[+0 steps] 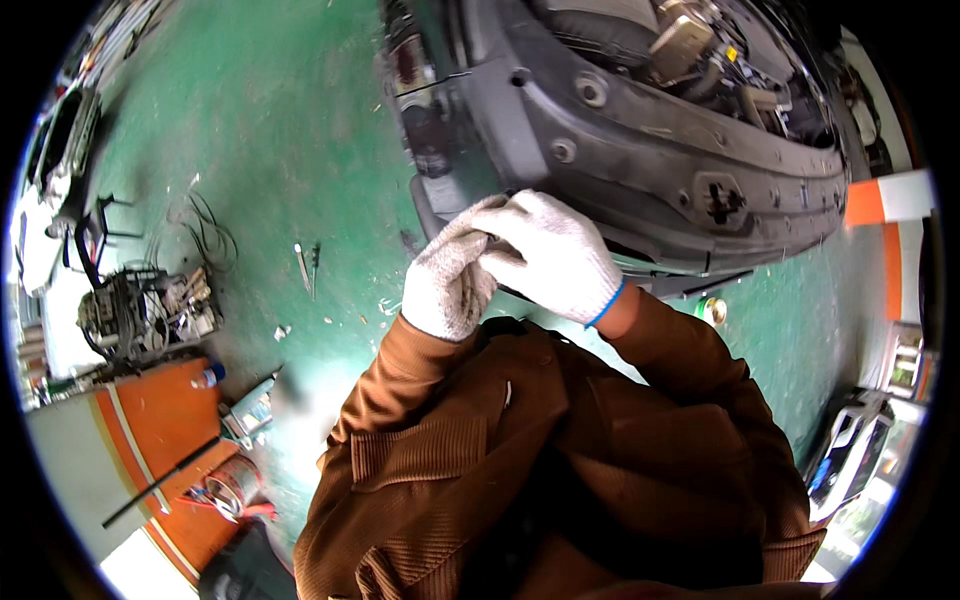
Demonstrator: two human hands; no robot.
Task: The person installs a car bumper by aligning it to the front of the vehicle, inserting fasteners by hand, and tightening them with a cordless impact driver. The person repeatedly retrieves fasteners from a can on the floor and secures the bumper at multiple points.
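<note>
Both my hands wear white knitted work gloves and meet in front of my chest, near the dark front end of a car (640,140). My left hand (448,283) is curled, its fingers reaching toward the right. Over those fingertips, my right hand (556,258) closes with thumb and fingers bent; its glove has a blue cuff edge. The fingers overlap, so whatever may lie between them is hidden. Just beyond the hands runs the car's dark plastic front panel, and engine parts (690,45) show above it at the far right.
Two thin tools (308,268) lie on the green floor (290,130) to the left, with scraps around them. Farther left stand a pile of metal parts (150,312) and loose cables (207,225). A small can (712,311) stands right of my right arm. An orange-and-white panel (165,430) is at lower left.
</note>
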